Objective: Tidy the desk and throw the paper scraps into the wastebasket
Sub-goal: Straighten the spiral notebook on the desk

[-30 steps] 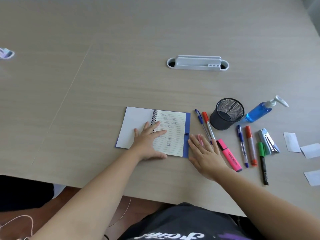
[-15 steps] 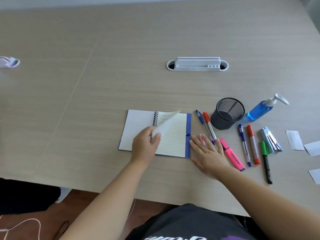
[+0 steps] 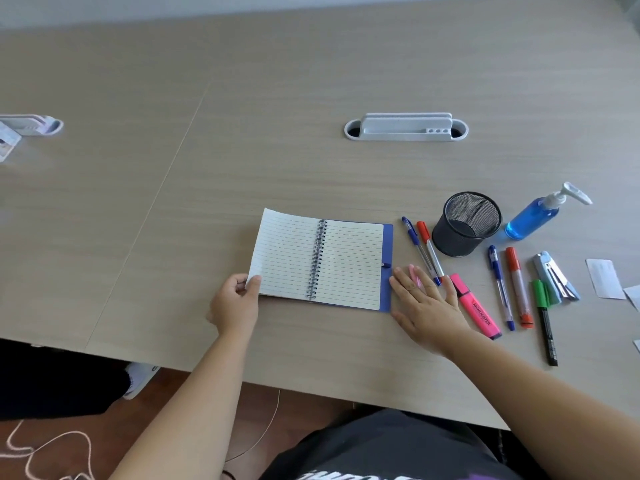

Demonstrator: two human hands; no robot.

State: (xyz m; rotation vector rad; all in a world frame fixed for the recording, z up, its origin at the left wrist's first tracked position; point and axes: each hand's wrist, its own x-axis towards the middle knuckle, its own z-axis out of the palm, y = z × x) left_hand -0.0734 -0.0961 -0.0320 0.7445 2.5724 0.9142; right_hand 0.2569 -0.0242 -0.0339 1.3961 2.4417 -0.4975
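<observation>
Blue-covered spiral notebook (image 3: pixel 320 261) lies open at the centre of the frame on a pale wood-grain desk (image 3: pixel 242 133), both visible pages lined and blank. The left hand (image 3: pixel 233 303), lower centre-left, pinches the lower left corner of the left-hand page between thumb and curled fingers. The right hand (image 3: pixel 426 303) rests flat on the desk just right of the notebook, fingers spread and holding nothing; its fingertips touch the blue cover edge, and a small pink object shows between two fingers, too hidden to identify. Right of centre lie two pens (image 3: pixel 424 251), a pink highlighter (image 3: pixel 476 308) just beside the right hand, a further blue pen (image 3: pixel 500 287), an orange-capped marker (image 3: pixel 517 287), a green-capped marker (image 3: pixel 544 320) and a stapler (image 3: pixel 554 275). A black mesh pen cup (image 3: pixel 465 223) stands upright above them, with a blue pump bottle (image 3: pixel 540 213) to its right. White paper scraps (image 3: pixel 604 278) lie at the right edge of the frame, well apart from both hands. A grey cable port (image 3: pixel 406 127) sits in the desk at upper centre.
</observation>
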